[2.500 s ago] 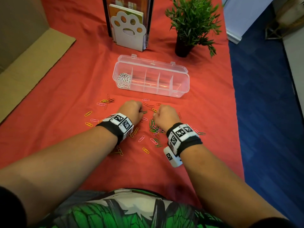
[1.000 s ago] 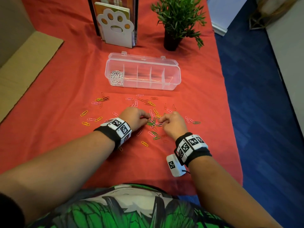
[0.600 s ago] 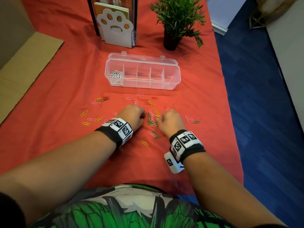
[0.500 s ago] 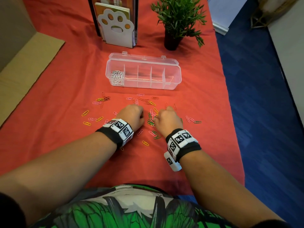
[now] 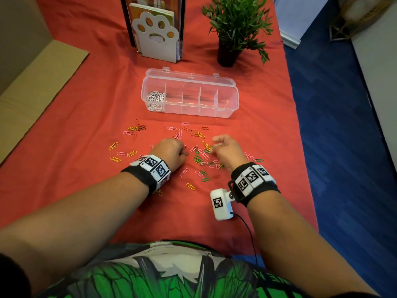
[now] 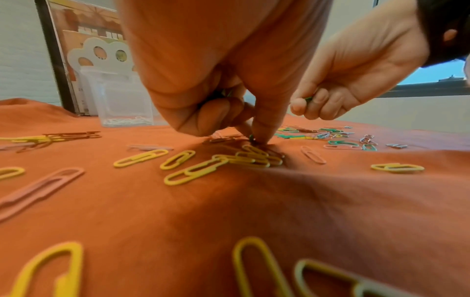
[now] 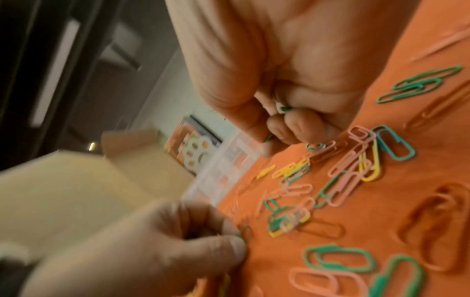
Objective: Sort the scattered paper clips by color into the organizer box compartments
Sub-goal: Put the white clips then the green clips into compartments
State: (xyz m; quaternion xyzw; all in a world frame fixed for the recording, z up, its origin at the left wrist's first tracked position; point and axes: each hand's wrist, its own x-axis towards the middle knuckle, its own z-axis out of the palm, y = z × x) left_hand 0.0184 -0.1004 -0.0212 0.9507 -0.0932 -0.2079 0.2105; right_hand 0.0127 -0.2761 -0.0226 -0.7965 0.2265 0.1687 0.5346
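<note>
My left hand (image 5: 170,152) and right hand (image 5: 225,150) each pinch green paper clips (image 5: 198,158) from the scatter on the red tabletop (image 5: 86,104), hoarding one color before reaching the organizer box (image 5: 227,108) beyond.

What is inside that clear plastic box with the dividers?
The clear plastic organizer box holds a heap of white paper clips in its leftmost compartment. The other compartments look empty, showing only the red tablecloth through the plastic; glare blurs their floors slightly.
</note>
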